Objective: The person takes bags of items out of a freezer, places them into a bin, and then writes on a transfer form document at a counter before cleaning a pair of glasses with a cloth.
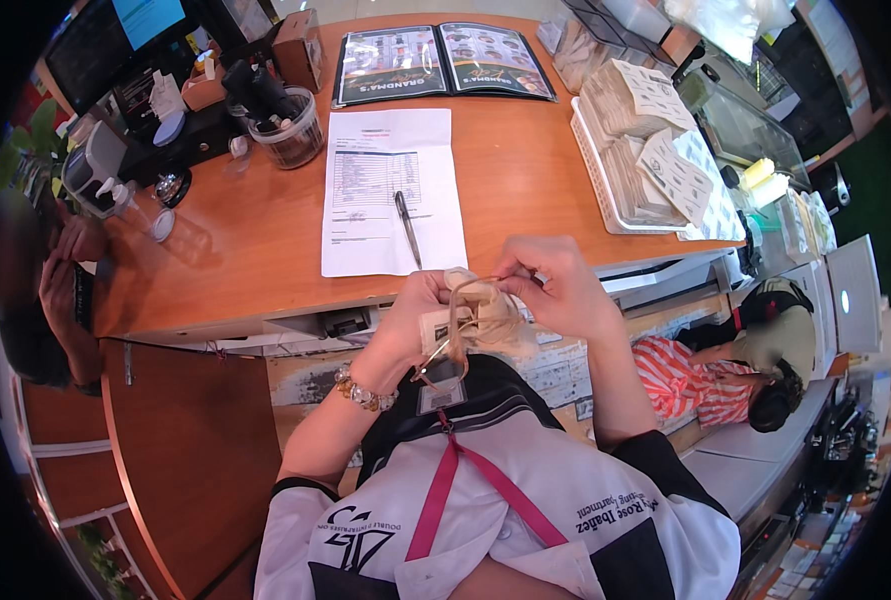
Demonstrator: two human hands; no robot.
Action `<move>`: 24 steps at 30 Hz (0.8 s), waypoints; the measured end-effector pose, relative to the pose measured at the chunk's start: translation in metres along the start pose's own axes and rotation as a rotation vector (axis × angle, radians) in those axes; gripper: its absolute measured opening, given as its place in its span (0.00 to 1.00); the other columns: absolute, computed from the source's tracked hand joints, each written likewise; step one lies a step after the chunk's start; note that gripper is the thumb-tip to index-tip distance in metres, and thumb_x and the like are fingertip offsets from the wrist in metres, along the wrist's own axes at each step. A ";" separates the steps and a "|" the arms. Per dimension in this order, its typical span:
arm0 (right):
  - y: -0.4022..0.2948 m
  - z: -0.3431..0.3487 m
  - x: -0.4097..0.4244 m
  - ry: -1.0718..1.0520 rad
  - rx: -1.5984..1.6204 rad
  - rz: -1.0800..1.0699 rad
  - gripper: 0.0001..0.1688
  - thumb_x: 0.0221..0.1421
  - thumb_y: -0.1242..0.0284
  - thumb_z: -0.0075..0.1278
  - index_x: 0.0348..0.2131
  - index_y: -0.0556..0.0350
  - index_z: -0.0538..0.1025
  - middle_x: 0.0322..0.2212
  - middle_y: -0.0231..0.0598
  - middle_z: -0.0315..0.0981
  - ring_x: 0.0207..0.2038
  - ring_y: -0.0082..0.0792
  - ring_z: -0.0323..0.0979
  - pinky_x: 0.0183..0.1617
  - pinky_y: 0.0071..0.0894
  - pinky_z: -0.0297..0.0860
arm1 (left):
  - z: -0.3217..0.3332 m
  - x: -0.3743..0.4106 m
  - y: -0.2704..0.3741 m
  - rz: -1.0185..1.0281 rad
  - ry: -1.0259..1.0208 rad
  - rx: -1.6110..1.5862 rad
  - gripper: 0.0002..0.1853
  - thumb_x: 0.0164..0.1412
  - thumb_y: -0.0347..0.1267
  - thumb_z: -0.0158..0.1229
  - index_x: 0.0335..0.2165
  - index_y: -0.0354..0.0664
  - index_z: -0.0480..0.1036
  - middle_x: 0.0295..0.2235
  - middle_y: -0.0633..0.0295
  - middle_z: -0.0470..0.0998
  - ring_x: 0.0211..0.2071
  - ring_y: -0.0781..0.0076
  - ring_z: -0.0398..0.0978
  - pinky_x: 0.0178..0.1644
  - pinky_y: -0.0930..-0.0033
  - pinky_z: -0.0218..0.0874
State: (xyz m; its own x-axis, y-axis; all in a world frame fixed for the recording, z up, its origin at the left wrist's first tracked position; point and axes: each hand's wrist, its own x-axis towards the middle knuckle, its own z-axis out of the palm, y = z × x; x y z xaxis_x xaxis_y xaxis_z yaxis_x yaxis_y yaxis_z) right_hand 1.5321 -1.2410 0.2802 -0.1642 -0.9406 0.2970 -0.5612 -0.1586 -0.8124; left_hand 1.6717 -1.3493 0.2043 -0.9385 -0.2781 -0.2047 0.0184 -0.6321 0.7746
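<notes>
A small beige cloth pouch (490, 319) with cords is held between both hands, just past the counter's near edge. My left hand (408, 319), with a beaded bracelet at the wrist, grips the pouch's left side. My right hand (558, 289) pinches a cord at its upper right. Thin loops, perhaps cord or wire, hang below the pouch. Beyond the hands, a printed sheet (385, 247) lies on the wooden counter (520, 172), and a pen (408, 229) rests on it. An ID badge (441, 397) on a pink lanyard hangs under the pouch.
An open menu (408, 67) lies at the counter's back. At right stands a white basket (595, 172) of printed paper packets; at left are a clear tub (288, 142) of dark items, a pump bottle (122, 199) and a monitor (92, 52). One person is at far left, others at right.
</notes>
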 end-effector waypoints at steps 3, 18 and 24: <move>0.002 0.000 0.000 0.052 -0.015 -0.015 0.07 0.37 0.88 0.51 0.21 0.65 0.69 0.16 0.38 0.66 0.18 0.27 0.65 0.22 0.21 0.60 | 0.001 0.002 -0.003 0.046 0.029 -0.040 0.08 0.52 0.22 0.51 0.34 0.30 0.70 0.29 0.56 0.75 0.27 0.72 0.75 0.30 0.74 0.69; 0.017 -0.037 -0.049 0.535 -0.060 -0.063 0.09 0.42 0.93 0.42 0.24 0.67 0.70 0.23 0.42 0.68 0.21 0.22 0.67 0.23 0.16 0.64 | 0.001 -0.040 0.050 0.542 0.112 1.103 0.34 0.35 0.30 0.66 0.46 0.37 0.64 0.20 0.59 0.74 0.25 0.73 0.74 0.31 0.69 0.65; 0.007 -0.045 -0.072 0.663 -0.090 -0.110 0.08 0.40 0.93 0.42 0.24 0.68 0.69 0.23 0.44 0.68 0.21 0.25 0.68 0.24 0.18 0.66 | 0.047 -0.028 0.037 0.769 0.265 1.582 0.33 0.40 0.43 0.63 0.47 0.46 0.66 0.12 0.60 0.67 0.13 0.64 0.65 0.19 0.68 0.56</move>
State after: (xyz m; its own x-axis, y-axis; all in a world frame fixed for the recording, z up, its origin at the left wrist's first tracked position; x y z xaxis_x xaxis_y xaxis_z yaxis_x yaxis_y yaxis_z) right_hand 1.5034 -1.1609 0.2763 -0.5494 -0.5328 0.6437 -0.6636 -0.1900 -0.7236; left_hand 1.6829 -1.3310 0.2666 -0.8009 -0.3463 0.4884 -0.0832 0.8722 0.4820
